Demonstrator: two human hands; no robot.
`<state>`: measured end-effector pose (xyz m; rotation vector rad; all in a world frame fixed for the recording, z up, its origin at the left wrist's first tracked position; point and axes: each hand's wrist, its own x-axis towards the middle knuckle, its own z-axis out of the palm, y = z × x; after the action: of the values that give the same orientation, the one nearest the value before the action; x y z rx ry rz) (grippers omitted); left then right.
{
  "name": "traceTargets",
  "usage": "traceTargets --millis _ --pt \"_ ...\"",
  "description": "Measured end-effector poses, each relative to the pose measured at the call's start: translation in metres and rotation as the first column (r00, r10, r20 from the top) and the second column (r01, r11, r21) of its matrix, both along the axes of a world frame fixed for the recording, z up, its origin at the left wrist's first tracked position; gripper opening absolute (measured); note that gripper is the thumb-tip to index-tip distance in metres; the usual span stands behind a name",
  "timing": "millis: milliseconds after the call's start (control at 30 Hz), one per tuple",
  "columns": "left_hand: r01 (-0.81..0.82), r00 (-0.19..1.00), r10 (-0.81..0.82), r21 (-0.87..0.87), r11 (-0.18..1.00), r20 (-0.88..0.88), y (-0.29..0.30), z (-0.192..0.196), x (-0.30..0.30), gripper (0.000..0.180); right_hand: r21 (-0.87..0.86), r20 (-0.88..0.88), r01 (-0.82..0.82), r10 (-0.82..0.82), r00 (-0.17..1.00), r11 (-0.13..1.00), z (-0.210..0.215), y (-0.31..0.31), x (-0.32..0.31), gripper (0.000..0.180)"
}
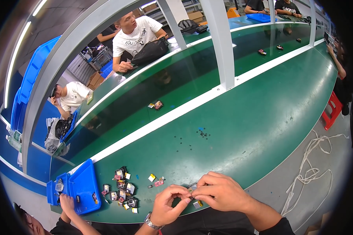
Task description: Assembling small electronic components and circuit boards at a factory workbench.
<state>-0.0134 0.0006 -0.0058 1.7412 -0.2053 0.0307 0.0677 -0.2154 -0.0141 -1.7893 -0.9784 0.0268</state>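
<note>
Close to the table's near edge, my left hand [169,204] and my right hand [222,192] meet fingertip to fingertip. Both pinch a small dark part [191,197], mostly hidden by the fingers. Just beneath the fingers shows a small yellow and white piece [198,204]; whether it joins the held part, I cannot tell. Left of my hands lie a small red circuit board [159,182] and a yellow and white battery-like piece [151,177]. Farther left is a cluster of small black electronic units [126,188] with yellow and white pieces among them.
Tiny black rings [203,133] are scattered on the green table [255,117]. A blue tray [87,176] stands at the left, with a co-worker's hand [67,203] at its side. Beyond the white rail [176,105], a belt carries small electronic parts [157,105]. Grey posts [221,47] rise there.
</note>
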Motion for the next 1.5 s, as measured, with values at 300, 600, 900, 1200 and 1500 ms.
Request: traceTargets --millis 300,600,900,1200,1500 --pt "0.000 1.000 -0.001 0.063 0.998 0.020 -0.003 0.001 0.003 0.019 -0.005 0.007 -0.004 0.004 1.000 1.000 0.000 0.000 0.000 0.007" --pt "0.002 0.999 -0.008 0.165 0.986 0.036 0.001 0.000 0.000 0.021 -0.030 -0.021 -0.001 0.001 1.000 1.000 0.003 -0.001 -0.001 0.008" --pt "-0.017 0.998 0.005 0.187 0.982 0.065 0.004 0.005 0.002 0.030 -0.045 -0.042 -0.001 -0.001 0.999 0.999 0.004 -0.002 -0.002 0.009" --pt "-0.035 0.998 0.023 0.217 0.975 0.057 0.001 0.009 0.001 0.030 -0.050 -0.044 -0.016 0.014 0.999 0.999 0.004 -0.002 -0.001 0.008" --pt "0.069 0.995 -0.100 0.678 0.732 0.007 0.000 0.035 0.041 0.025 -0.087 0.003 -0.043 0.044 0.999 0.995 0.005 -0.001 -0.001 0.009"
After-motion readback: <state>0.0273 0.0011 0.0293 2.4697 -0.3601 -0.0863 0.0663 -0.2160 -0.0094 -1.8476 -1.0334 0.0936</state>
